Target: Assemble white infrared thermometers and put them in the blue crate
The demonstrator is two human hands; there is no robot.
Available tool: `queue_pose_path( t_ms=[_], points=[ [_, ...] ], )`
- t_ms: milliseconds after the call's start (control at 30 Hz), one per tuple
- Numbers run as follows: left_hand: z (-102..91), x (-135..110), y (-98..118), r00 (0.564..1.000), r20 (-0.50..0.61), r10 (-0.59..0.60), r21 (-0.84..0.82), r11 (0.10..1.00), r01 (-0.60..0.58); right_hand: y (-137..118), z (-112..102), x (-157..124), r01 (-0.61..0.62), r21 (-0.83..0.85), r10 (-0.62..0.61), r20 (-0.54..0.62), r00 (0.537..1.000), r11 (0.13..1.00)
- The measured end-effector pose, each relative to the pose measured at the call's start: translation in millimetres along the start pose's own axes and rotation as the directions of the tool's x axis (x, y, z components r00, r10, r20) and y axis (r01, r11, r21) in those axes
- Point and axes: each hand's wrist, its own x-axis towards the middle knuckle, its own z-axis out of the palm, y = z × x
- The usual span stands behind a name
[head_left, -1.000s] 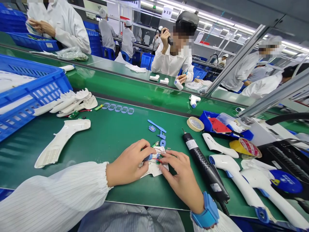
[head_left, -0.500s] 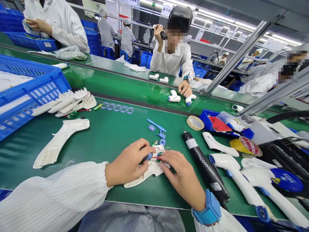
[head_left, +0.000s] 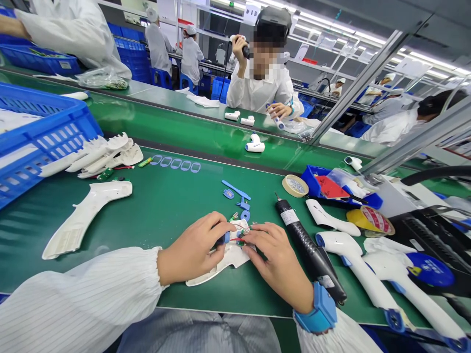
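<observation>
Near the front edge of the green table lies a white plastic half shell of a handheld thermometer, inner side up. My left hand is closed, thumb and fingers pinching a small blue-and-black round part over the shell. Opposite it, my right hand has its fingertips pressed on a small green circuit board with red wires at the shell's head end. My fingers cover much of the board. Just beyond lie a blue ring, a blue trigger-like piece and a long blue strip.
A black electric screwdriver lies right of my hands, with white thermometers past it. A tape roll holds tiny parts beside a blue bin. At left are another half shell, stacked shells and a blue crate.
Across the belt, a co-worker's hand has lifted one white thermometer off the surface. At far left, another person's arm has reached out leftward. My hands stay nearly in place; the view shifts slightly.
</observation>
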Motion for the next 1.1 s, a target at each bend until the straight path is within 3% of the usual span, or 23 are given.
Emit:
queue_pose_path(
  t_ms=[1100],
  points=[
    [-1.1,1.3,-0.9,1.000,0.011,0.008,-0.003,1.000,-0.008,-9.2,1.1,0.4,-0.078,-0.075,0.079,0.005,0.997,0.994]
  ],
)
